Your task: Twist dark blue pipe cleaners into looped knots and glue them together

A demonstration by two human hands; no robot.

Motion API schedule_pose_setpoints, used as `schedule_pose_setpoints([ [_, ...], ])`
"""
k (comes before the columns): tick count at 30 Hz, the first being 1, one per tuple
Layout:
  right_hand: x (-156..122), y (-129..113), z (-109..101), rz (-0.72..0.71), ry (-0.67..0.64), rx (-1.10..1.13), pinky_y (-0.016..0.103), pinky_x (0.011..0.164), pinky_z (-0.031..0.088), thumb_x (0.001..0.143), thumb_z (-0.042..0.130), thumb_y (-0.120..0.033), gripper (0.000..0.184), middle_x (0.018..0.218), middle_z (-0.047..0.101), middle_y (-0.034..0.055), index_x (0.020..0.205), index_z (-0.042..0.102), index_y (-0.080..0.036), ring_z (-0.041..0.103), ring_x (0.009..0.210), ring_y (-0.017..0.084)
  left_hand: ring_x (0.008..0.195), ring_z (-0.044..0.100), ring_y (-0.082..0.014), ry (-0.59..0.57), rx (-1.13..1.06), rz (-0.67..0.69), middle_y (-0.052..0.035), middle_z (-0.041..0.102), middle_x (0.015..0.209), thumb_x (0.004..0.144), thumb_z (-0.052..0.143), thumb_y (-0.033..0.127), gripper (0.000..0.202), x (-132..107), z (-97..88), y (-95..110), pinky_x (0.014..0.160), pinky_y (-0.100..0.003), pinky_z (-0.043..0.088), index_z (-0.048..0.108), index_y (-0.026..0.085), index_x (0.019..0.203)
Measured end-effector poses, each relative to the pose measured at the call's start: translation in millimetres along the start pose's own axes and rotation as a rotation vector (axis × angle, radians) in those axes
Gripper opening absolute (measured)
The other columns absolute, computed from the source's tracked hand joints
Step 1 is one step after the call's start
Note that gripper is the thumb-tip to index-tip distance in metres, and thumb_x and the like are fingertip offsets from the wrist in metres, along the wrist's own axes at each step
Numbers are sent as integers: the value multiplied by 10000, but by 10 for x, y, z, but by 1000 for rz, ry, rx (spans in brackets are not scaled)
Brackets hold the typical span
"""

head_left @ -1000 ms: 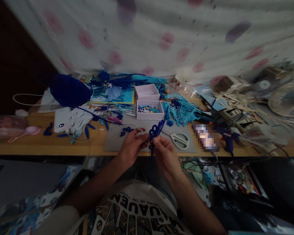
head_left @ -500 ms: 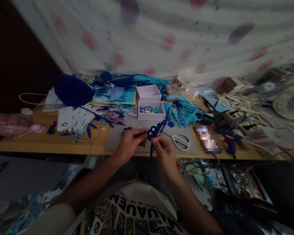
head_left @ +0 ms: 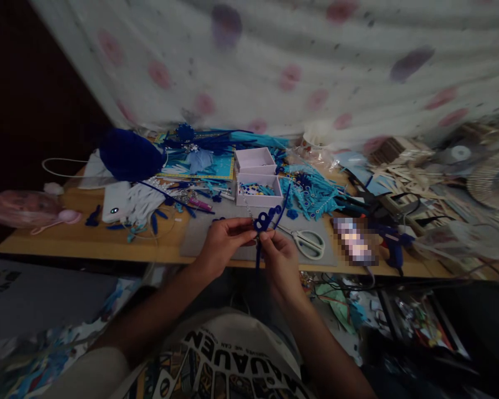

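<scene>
Both hands meet above the near edge of the wooden table (head_left: 66, 238). My left hand (head_left: 222, 244) pinches the looped part of a dark blue pipe cleaner (head_left: 266, 219). My right hand (head_left: 279, 257) grips the same pipe cleaner just below the loops, and its straight end hangs down between the hands. The other end slants up and right toward a white box of beads (head_left: 260, 191). A grey felt mat (head_left: 199, 233) lies under the hands.
White-handled scissors (head_left: 307, 241) lie right of my hands, then a phone (head_left: 355, 241) and a blue glue gun (head_left: 393, 246). A second white box (head_left: 255, 159), turquoise trims (head_left: 311, 188), a dark blue pompom (head_left: 128, 155) and wooden sticks (head_left: 403, 166) crowd the table.
The hands have stayed together on the pipe cleaner, working its loops with small finger shifts. The view has drifted slightly, so the table sits a little more to the right.
</scene>
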State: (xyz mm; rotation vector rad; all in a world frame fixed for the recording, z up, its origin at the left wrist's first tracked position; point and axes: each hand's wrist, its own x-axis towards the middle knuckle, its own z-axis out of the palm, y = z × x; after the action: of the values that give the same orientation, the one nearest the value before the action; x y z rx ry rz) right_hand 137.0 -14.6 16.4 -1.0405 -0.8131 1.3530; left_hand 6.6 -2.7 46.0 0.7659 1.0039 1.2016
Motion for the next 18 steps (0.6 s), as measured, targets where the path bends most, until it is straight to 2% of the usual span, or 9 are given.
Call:
schedule_pose_setpoints([
  [6,-23,25,49,-2,28,31,275,633,347,716,829,-472,332,657,550,-34,678,646,-197,425,618,126,749,723,-186,99,-92,8,-44,800,851,548,928,304,331,19,10,-115,750,-348,617,816,167,827],
  [13,2,94,47,35,52,74,267,615,309,699,845,-467,339,639,553,-36,671,652,-189,417,607,117,680,716,-176,158,-43,110,-20,763,758,611,895,331,262,-9,6,-166,696,-335,630,774,163,773],
  [18,19,95,45,50,50,82,269,621,316,691,852,-453,325,648,561,-37,681,662,-190,420,613,117,707,734,-191,176,43,197,-50,787,823,649,884,356,263,-19,-2,-199,685,-326,638,790,159,796],
])
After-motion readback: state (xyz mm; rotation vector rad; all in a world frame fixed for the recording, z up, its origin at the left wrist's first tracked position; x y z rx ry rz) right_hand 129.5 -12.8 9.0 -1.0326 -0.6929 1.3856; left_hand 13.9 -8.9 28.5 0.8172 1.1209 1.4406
